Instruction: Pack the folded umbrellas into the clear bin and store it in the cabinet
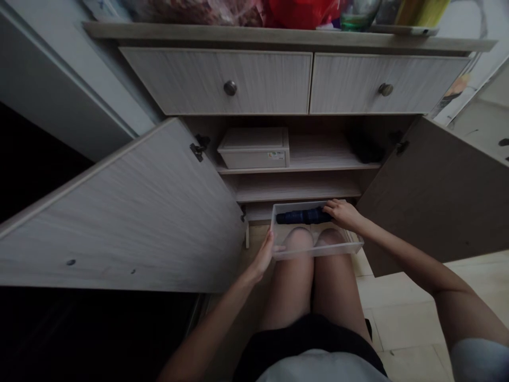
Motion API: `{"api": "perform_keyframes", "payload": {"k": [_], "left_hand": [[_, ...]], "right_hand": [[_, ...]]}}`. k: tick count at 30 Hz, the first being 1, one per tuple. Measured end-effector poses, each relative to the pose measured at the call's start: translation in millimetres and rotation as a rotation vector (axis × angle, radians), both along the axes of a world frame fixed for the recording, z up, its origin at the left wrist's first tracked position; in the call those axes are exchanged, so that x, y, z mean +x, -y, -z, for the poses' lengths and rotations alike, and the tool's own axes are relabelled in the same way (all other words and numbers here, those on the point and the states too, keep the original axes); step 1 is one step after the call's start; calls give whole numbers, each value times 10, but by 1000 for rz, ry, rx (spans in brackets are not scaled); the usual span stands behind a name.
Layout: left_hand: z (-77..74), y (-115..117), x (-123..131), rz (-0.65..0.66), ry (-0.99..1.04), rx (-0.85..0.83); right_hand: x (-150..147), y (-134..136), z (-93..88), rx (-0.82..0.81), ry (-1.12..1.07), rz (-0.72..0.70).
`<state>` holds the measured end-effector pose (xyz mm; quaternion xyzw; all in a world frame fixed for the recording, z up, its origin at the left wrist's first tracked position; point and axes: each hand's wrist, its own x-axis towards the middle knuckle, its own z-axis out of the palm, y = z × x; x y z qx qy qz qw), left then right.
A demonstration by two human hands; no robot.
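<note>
A clear plastic box [326, 250] rests on my knees, which show through its bottom. My left hand [264, 257] grips its left wall, with the thumb and fingers around the side. Along the far side inside the box lies a long, dark blue rolled thing that looks like a folded umbrella [298, 217]. My right hand [344, 214] reaches over the box's far right part, its fingers closed on the right end of the umbrella. My fingertips hide that end.
Before me stands a cabinet with its left door [159, 212] and right door [445, 196] swung wide. A white lidded box [254, 148] sits on the upper shelf, with a dark object [363, 146] at right. Two closed drawers [270, 79] are above; bags and a glass crowd the top.
</note>
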<state>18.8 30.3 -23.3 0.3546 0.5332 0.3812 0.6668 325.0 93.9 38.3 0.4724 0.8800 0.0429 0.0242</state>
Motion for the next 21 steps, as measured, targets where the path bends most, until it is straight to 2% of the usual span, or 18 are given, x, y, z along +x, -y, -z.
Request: {"api": "perform_keyframes", "payload": {"k": [4,6,8,10,13,15,18,21], "left_hand": [[-27,3,24,6,-30,49],[-21,6,27,4,-45,44],[-3,3,27,-10,-45,34],[14,-2,24,-19,-45,29],[25,-9,12,0,-55,35],[24,-10,3,18,-52,35],[8,-14,1,21,-39,35],[-23,-18,17,25,-54,59]], "right_hand": [[116,-71,-279,-145,-87,18],[265,-268,-475,-150,-206,150],[463,-579,-641,-17,-277,364],[690,-950,-733,98,-284,521],[1019,-1460,-711,168,-267,846],[1180,-1708,-625,138,-256,979],[1284,-1934,-469,84,-238,1035],[1262,-2040,-335,116,-207,1057]]}}
